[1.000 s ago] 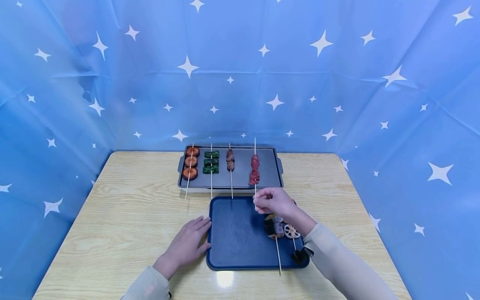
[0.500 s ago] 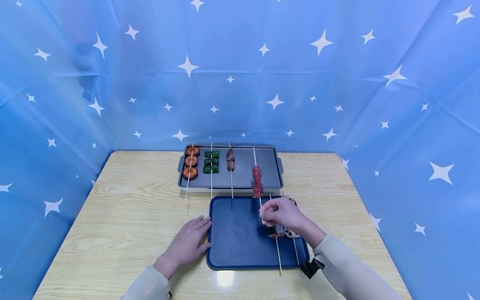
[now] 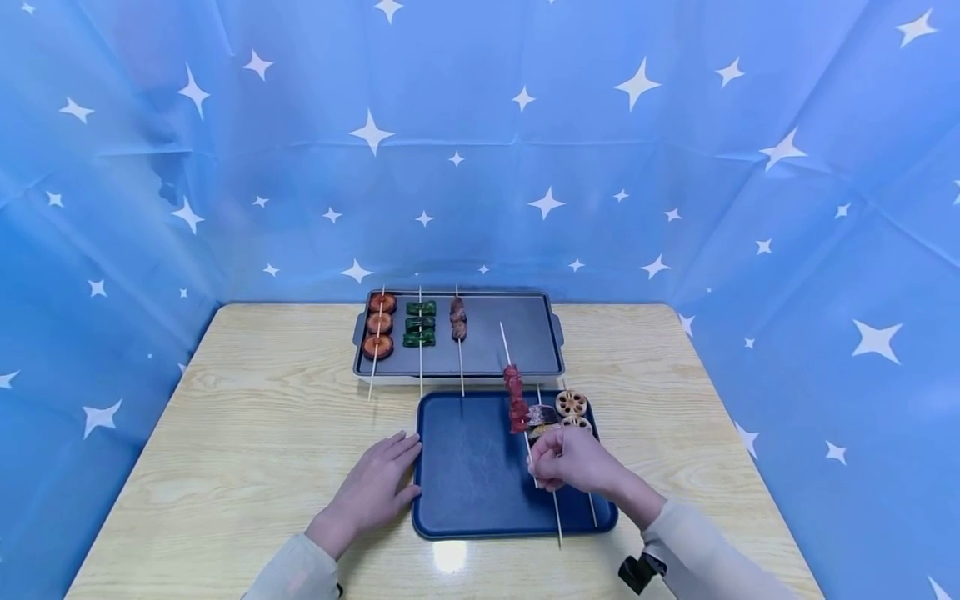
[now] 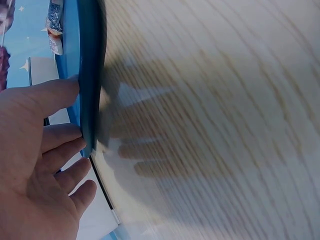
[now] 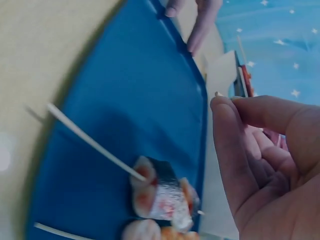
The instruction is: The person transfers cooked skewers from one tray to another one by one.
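Observation:
My right hand [image 3: 576, 460] pinches the lower end of a wooden stick between thumb and forefinger. Threaded on that stick is red meat, a meat skewer [image 3: 516, 400] held tilted over the right part of a blue tray [image 3: 472, 467]. My left hand [image 3: 375, 490] lies at the tray's left edge, its fingertips right at the rim. In the left wrist view its fingers [image 4: 62, 135] are lightly bent against the tray's side. On the tray's right side lie a skewer of dark-skinned pieces [image 5: 167, 192] and a lotus root skewer [image 3: 572, 403], both partly behind my right hand.
Behind the tray stands a dark grill pan [image 3: 487, 354] with side handles. On it, from left, lie a skewer of round orange-brown slices [image 3: 379, 323], a green vegetable skewer [image 3: 420, 325] and a brown meat skewer [image 3: 458, 320]. A blue starry curtain [image 3: 450, 192] surrounds the wooden table [image 3: 270, 375].
My right hand has drawn the red meat skewer from over the grill pan back toward me and slightly right, over the blue tray. The left hand has stayed at the tray's edge.

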Action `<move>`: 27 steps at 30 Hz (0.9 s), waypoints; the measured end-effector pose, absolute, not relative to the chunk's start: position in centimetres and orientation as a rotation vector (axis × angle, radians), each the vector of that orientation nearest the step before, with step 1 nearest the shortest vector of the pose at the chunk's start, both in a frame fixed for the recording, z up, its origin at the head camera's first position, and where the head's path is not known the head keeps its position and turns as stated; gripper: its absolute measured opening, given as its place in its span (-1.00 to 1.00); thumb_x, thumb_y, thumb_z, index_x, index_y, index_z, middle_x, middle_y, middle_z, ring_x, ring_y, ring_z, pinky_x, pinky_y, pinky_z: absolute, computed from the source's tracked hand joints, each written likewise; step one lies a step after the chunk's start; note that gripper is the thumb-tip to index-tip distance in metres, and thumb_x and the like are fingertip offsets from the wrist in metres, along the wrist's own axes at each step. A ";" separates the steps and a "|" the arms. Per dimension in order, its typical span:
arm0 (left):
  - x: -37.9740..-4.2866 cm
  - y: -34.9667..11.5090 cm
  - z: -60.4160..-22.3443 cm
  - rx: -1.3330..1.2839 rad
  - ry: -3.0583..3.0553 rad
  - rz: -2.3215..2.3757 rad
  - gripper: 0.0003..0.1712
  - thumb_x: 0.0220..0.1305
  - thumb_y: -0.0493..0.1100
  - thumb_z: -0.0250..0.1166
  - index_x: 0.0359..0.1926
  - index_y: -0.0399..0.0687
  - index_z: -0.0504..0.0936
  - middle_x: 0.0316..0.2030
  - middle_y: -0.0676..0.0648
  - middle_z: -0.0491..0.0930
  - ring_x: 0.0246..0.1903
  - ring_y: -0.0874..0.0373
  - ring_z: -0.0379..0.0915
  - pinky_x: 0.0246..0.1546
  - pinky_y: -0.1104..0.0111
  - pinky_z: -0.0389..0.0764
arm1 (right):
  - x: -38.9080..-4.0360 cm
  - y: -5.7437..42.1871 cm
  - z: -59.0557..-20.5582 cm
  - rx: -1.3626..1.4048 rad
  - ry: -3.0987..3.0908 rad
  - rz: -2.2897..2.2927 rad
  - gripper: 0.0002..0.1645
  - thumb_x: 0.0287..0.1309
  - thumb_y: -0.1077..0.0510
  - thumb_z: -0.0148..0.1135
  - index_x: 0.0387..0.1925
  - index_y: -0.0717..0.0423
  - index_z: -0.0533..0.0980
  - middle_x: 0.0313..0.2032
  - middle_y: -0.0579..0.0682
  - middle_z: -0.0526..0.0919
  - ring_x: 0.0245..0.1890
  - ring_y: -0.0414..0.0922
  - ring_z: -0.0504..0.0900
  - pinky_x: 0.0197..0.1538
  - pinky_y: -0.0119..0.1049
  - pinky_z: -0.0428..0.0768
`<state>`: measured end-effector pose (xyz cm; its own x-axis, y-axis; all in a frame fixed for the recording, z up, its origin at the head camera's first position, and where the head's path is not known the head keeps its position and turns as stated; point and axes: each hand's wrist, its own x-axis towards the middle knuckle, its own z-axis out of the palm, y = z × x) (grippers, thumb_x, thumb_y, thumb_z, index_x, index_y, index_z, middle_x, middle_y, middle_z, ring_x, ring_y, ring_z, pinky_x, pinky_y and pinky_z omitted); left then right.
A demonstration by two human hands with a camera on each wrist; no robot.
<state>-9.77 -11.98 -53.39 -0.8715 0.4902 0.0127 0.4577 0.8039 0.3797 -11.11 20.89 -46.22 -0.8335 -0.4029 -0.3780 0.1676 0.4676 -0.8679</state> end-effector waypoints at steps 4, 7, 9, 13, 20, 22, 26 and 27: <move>-9.7 -12.0 -53.3 0.758 2.899 0.581 -0.27 0.19 0.04 0.36 0.28 -0.27 0.46 0.32 -0.16 0.43 0.37 -0.14 0.27 0.42 -0.01 0.28 | -10.0 21.0 -47.0 -0.181 2.132 -1.385 -0.92 0.10 0.36 0.20 -0.40 0.35 0.58 -0.54 0.06 0.69 -0.55 -0.18 0.65 -0.39 -0.26 0.75; -9.6 -12.1 -53.3 0.756 2.903 0.577 -0.27 0.19 0.05 0.36 0.29 -0.25 0.45 0.32 -0.15 0.44 0.37 -0.12 0.27 0.42 0.00 0.28 | -9.3 21.0 -47.5 -0.186 2.111 -1.397 -0.92 0.08 0.38 0.18 -0.40 0.37 0.58 -0.54 0.09 0.69 -0.56 -0.18 0.65 -0.41 -0.25 0.75; -9.6 -12.1 -53.4 0.761 2.908 0.573 -0.27 0.19 0.05 0.36 0.28 -0.25 0.46 0.31 -0.15 0.44 0.37 -0.12 0.27 0.42 0.01 0.28 | -8.8 21.0 -47.7 -0.186 2.090 -1.411 -0.91 0.09 0.38 0.19 -0.40 0.39 0.58 -0.53 0.12 0.70 -0.56 -0.18 0.64 -0.41 -0.23 0.75; -9.6 -12.0 -53.4 0.769 2.915 0.560 -0.28 0.19 0.04 0.36 0.28 -0.26 0.46 0.31 -0.15 0.45 0.36 -0.12 0.28 0.41 0.00 0.29 | -7.9 21.0 -48.1 -0.192 2.065 -1.433 -0.89 0.10 0.36 0.20 -0.40 0.40 0.58 -0.53 0.13 0.70 -0.59 -0.19 0.63 -0.41 -0.19 0.75; -9.6 -11.9 -53.4 0.774 2.915 0.557 -0.29 0.19 0.02 0.37 0.27 -0.29 0.46 0.30 -0.17 0.45 0.36 -0.14 0.28 0.41 -0.01 0.28 | -7.0 21.3 -48.5 -0.240 2.094 -1.407 -0.91 0.10 0.36 0.21 -0.42 0.37 0.58 -0.57 0.10 0.68 -0.61 -0.23 0.61 -0.46 -0.31 0.72; -9.6 -11.9 -53.3 0.778 2.918 0.557 -0.29 0.19 0.01 0.37 0.27 -0.29 0.46 0.30 -0.18 0.45 0.36 -0.15 0.29 0.41 -0.01 0.29 | -6.8 21.4 -48.5 -0.246 2.111 -1.391 -0.92 0.10 0.34 0.23 -0.42 0.35 0.58 -0.57 0.12 0.68 -0.61 -0.22 0.61 -0.49 -0.38 0.69; -9.6 -11.9 -53.4 0.783 2.925 0.555 -0.29 0.18 0.01 0.38 0.26 -0.29 0.47 0.30 -0.18 0.45 0.35 -0.15 0.29 0.40 -0.01 0.31 | -6.2 21.7 -48.4 -0.239 2.115 -1.372 -0.92 0.08 0.33 0.26 -0.43 0.34 0.58 -0.57 0.16 0.69 -0.60 -0.20 0.62 -0.52 -0.44 0.63; -9.5 -11.9 -53.4 0.783 2.925 0.557 -0.29 0.18 0.01 0.38 0.26 -0.29 0.47 0.30 -0.18 0.45 0.35 -0.15 0.29 0.40 -0.01 0.31 | -6.1 21.8 -48.4 -0.235 2.114 -1.368 -0.92 0.08 0.33 0.26 -0.43 0.33 0.58 -0.57 0.16 0.69 -0.60 -0.20 0.63 -0.52 -0.45 0.62</move>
<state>-9.54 -11.88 -53.38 -0.8689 0.4939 0.0325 0.4713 0.8054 0.3594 -6.08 21.82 -48.42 -0.8022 -0.4524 -0.3896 0.1701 0.4523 -0.8755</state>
